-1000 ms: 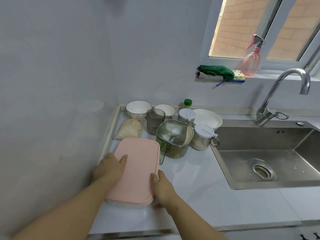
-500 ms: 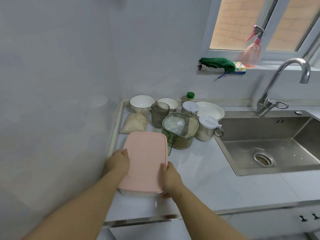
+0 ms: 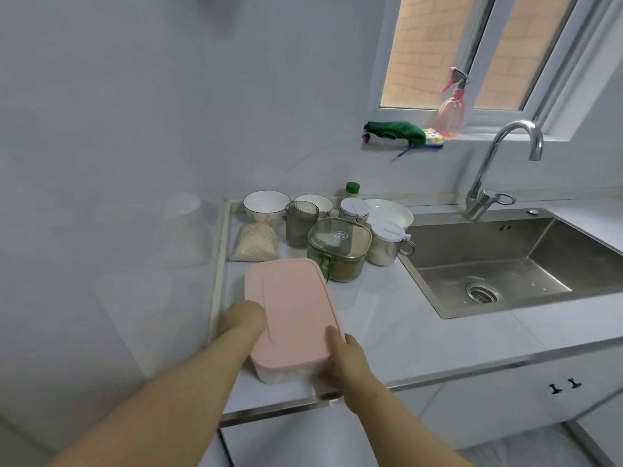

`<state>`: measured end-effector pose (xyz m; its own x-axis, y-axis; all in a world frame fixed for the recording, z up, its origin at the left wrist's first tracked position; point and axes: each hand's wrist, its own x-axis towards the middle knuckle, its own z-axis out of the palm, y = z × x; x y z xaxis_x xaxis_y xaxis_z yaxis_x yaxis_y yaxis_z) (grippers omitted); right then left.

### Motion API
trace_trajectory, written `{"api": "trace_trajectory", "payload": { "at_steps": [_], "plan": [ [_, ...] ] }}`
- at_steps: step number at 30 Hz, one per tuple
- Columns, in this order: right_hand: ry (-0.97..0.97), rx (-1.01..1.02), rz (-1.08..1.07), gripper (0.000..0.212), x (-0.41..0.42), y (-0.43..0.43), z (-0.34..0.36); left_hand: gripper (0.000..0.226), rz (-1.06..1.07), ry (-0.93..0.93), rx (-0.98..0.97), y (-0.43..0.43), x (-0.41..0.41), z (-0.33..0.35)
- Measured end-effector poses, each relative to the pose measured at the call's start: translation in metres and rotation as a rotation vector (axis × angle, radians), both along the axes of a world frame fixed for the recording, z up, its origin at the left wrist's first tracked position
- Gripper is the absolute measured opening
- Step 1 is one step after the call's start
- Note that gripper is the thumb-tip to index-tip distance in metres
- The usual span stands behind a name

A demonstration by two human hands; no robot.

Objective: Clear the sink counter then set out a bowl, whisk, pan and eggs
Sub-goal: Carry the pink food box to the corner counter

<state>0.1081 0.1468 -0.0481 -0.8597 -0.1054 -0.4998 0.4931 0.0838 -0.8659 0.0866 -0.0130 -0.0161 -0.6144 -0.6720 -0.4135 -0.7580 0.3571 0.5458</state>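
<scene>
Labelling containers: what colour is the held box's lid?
Plain pale pink lid on the box; head view shows it best.

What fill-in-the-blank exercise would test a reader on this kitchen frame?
The left hand and right hand grip a container with a ____ lid.
The spray bottle stands on the ____, beside a green cloth.
The sink lies to the container's ____.
Missing words: pink; windowsill; right.

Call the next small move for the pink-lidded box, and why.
Probably lift the pink-lidded clear plastic box off the white counter toward you: left hand and right hand grip its sides, and the green lidded container crowds it behind.
</scene>
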Motion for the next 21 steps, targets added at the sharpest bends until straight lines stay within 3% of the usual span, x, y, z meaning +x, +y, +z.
{"api": "trace_trajectory", "payload": {
  "at_steps": [3,7,10,13,17,21],
  "plan": [
    [-0.033,0.011,-0.084,0.03,-0.005,0.011,0.0,0.035,-0.031,0.042,0.115,0.006,0.005,-0.001],
    [-0.037,0.057,-0.371,0.046,-0.019,0.034,0.003,0.023,-0.111,0.095,0.529,0.028,0.013,0.009],
    [-0.028,0.059,-0.483,0.052,-0.02,0.041,0.002,0.032,-0.13,0.083,0.675,0.036,0.008,0.005],
    [-0.04,0.14,-0.463,0.054,-0.02,0.036,-0.002,0.055,-0.008,0.226,0.482,0.03,-0.007,-0.008],
    [-0.007,0.327,-0.339,0.051,-0.024,0.039,0.004,0.082,-0.104,0.364,0.3,0.016,-0.023,-0.015],
    [0.018,0.407,-0.243,0.048,-0.033,0.052,0.006,0.058,-0.256,0.339,0.383,0.016,-0.034,-0.008]
  ]
}}
